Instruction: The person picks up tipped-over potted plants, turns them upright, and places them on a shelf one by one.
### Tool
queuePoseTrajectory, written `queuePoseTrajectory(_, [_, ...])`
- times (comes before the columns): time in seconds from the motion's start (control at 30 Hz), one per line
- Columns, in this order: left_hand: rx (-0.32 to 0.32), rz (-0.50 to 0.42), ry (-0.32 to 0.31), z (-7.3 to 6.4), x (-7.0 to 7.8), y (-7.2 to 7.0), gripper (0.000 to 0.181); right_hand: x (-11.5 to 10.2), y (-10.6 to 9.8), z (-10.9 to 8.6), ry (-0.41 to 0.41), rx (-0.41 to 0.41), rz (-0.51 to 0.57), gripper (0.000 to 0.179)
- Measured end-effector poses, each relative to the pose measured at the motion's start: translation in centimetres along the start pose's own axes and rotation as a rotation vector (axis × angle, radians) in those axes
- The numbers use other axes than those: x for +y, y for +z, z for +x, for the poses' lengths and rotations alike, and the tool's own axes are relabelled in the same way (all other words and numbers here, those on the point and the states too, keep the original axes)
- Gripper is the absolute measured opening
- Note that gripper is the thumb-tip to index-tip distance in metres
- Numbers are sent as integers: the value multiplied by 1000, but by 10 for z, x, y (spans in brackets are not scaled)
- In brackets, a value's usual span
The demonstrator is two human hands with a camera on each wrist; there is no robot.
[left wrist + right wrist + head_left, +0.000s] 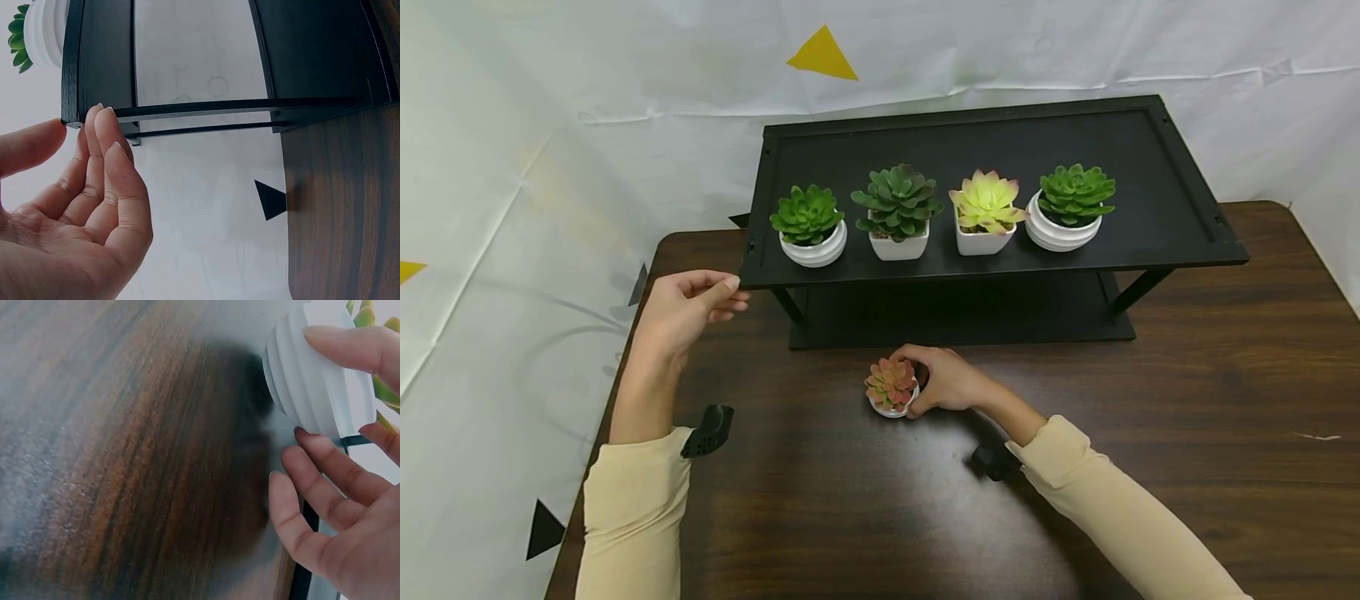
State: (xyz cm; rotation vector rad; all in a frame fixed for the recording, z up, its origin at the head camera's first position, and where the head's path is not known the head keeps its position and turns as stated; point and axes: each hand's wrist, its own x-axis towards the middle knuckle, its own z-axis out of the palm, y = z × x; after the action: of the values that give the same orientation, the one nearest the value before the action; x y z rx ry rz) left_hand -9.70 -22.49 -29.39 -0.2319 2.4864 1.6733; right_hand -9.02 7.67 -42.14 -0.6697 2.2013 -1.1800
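Note:
My right hand (951,379) grips a small reddish-orange succulent (891,385) in a round white pot, in front of the black two-tier shelf (1165,208). In the right wrist view, thumb and fingers lie on opposite sides of the ribbed white pot (319,381), close to the wooden table. At the shelf's front left corner, my left hand (681,308) pinches the edge of the upper board. The left wrist view has the thumb on the corner (72,119) and the fingertips at its underside.
Along the upper board stand a green succulent (807,218), a dark green one (898,208), a yellow-green one (987,208) and another green one (1075,200), all in white pots. The brown wooden table (1225,400) extends around the shelf. White sheeting (662,50) hangs behind.

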Motion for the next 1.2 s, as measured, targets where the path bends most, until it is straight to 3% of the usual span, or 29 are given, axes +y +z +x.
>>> queuePoseTrajectory(0.53, [-4,19,10,0,0,0,35,1,0,-33,-11,132,62,61])
queuePoseTrajectory(0.93, [-7,14,10,0,0,0,35,4,-11,-61,88,191,56,62])
queuePoseTrajectory(1.2, [-10,19,1,0,0,-1,36,-1,-22,-81,94,241,25,62])
